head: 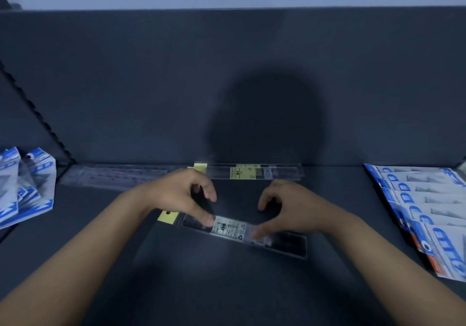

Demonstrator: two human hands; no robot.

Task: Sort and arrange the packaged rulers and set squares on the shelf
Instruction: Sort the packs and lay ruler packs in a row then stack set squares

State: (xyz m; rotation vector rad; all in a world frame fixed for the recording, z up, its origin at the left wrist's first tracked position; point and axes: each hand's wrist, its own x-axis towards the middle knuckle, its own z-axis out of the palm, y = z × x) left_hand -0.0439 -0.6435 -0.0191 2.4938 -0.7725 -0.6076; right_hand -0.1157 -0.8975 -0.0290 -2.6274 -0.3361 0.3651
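My left hand (186, 194) and right hand (285, 207) both rest thumb tips on a packaged ruler (242, 232) lying flat mid-shelf (227, 288), the other fingers curled above it, gripping nothing. 2 more rulers (254, 171) lie along the back wall. Blue set-square packs (423, 207) fan out at right; another pile (27, 187) sits at left.

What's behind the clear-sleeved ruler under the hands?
Another clear-sleeved ruler with a yellow label lies along the dark back panel. The left hand covers part of its yellow header.
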